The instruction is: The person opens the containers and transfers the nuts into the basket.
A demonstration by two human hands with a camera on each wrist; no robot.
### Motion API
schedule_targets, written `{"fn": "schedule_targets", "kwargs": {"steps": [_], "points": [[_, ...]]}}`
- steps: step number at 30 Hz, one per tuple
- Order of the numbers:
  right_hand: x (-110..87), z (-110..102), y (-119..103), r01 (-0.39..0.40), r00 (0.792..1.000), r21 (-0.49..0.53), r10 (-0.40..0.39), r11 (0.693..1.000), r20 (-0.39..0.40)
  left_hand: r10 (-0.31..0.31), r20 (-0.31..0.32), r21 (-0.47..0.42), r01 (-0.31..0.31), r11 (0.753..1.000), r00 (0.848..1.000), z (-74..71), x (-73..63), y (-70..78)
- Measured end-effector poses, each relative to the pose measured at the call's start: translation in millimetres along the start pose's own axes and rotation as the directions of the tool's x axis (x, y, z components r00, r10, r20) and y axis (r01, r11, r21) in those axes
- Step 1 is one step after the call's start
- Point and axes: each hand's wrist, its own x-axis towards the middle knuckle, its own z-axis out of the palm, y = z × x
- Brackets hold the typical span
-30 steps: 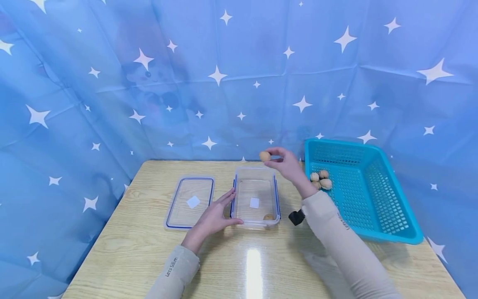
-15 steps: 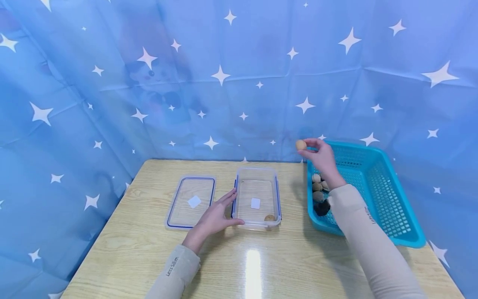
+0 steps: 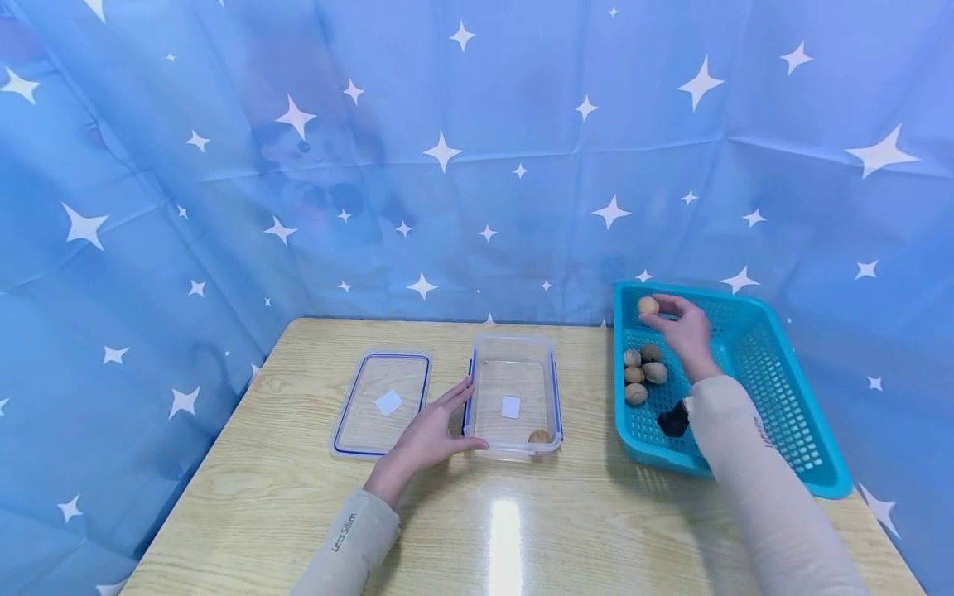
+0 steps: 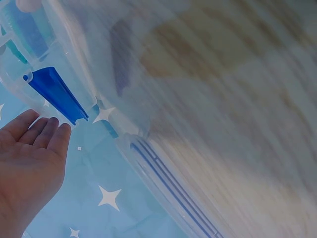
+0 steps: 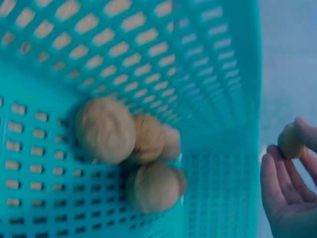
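Observation:
My right hand (image 3: 686,333) pinches a walnut (image 3: 648,305) between thumb and fingertips over the back left part of the turquoise basket (image 3: 808,397). Below it, several walnuts (image 3: 655,372) lie clustered along the basket's left side; the right wrist view shows walnuts (image 5: 106,130) close up. My left hand (image 3: 431,430) touches the left side and front left corner of a clear plastic box (image 3: 514,372), fingers extended and thumb at the front rim. One walnut (image 3: 539,436) sits in the box's front right corner. In the left wrist view, fingertips of the left hand (image 4: 37,153) meet the box by its blue latch (image 4: 58,95).
A clear lid (image 3: 373,422) with a blue seal lies flat on the wooden table (image 3: 246,480), left of the box. Behind the table hangs a blue curtain (image 3: 507,199) with white stars. A black wrist camera (image 3: 674,420) sits under the right wrist.
My right hand has carried the walnut rightward, from above the clear box's back right corner to over the basket. The left hand has stayed at the box.

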Motion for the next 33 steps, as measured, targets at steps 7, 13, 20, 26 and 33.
{"fn": "schedule_targets", "kwargs": {"steps": [7,13,20,26,33], "points": [[1.0,-11.8,28.4,-0.085,0.995,-0.058,0.088,0.995,0.046,0.0,-0.002,-0.006,0.0,1.0,1.0,0.8,-0.8,0.3],[-0.4,-19.7,46.4,-0.181,0.978,-0.064,0.187,0.981,0.097,0.002,-0.003,0.009,-0.002,1.0,1.0,1.4,-0.5,-1.1],[1.3,-27.2,63.9,-0.238,0.953,-0.111,0.254,0.965,0.163,0.006,-0.005,0.012,-0.006,1.0,1.0,1.5,-0.1,-1.2],[7.0,-30.1,72.7,-0.288,0.924,-0.177,0.322,0.941,0.206,-0.002,-0.002,0.003,0.002,1.0,1.0,2.1,0.2,-0.8],[6.0,-29.1,72.9,-0.313,0.905,-0.119,0.334,0.942,0.264,-0.001,-0.002,-0.003,0.001,1.0,1.0,2.0,0.2,-0.6]]}}
